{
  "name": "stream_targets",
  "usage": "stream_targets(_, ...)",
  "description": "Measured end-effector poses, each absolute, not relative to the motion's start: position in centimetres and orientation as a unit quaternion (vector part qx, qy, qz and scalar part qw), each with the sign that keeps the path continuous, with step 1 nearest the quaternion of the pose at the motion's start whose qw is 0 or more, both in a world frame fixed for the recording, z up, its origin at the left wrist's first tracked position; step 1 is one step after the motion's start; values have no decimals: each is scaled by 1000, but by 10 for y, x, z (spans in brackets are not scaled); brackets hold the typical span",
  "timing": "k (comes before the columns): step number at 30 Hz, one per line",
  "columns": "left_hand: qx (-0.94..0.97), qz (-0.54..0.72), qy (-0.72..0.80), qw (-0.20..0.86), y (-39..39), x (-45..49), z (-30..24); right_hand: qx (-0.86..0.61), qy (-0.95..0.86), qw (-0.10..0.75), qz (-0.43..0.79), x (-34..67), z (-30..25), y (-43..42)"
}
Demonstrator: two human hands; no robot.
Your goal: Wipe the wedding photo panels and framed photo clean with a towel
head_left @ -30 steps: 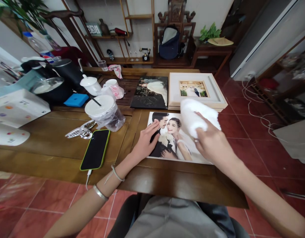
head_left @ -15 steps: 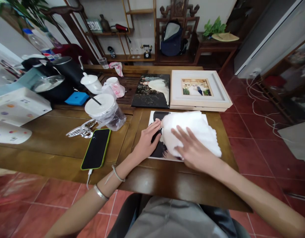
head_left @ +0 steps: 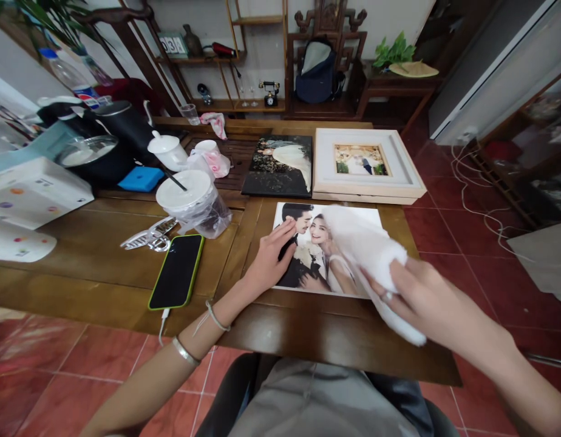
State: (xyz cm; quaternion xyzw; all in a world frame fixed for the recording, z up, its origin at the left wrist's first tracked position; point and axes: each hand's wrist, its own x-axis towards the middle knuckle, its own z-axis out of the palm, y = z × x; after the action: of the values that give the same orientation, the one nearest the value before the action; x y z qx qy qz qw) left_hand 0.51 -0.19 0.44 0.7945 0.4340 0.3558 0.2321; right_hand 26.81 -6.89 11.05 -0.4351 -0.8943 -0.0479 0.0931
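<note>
A large wedding photo print (head_left: pixel 308 243) lies flat near the front edge of the wooden table (head_left: pixel 102 255). My left hand (head_left: pixel 268 258) rests on its left edge, fingers stretched flat, pinning it down. My right hand (head_left: pixel 419 294) grips a white cloth (head_left: pixel 369 255) at the print's lower right corner; the cloth covers the right part of the print and hangs past the table edge.
Behind the print lie a dark wedding photo (head_left: pixel 280 164) and a white framed picture (head_left: pixel 365 164). A green-cased phone (head_left: pixel 176 270) on a cable, a hair clip (head_left: pixel 146 237), a lidded drink cup (head_left: pixel 193 203), teaware and boxes fill the left side.
The right hand swept the cloth from the print's top right across its middle, then down to the lower right corner. The left hand stayed put.
</note>
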Motion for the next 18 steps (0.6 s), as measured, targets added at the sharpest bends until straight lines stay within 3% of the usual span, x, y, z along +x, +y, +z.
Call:
stream_targets(5, 794, 353, 439, 229, -2, 5, 5, -450, -881, 39, -141, 243, 101, -22)
stream_targets(12, 792, 359, 438, 228, -2, 6, 6, -332, -941, 55, -33, 220, 68, 16)
stream_targets(18, 788, 358, 440, 239, -3, 6, 6, -329, -944, 20, -1, 220, 58, -17)
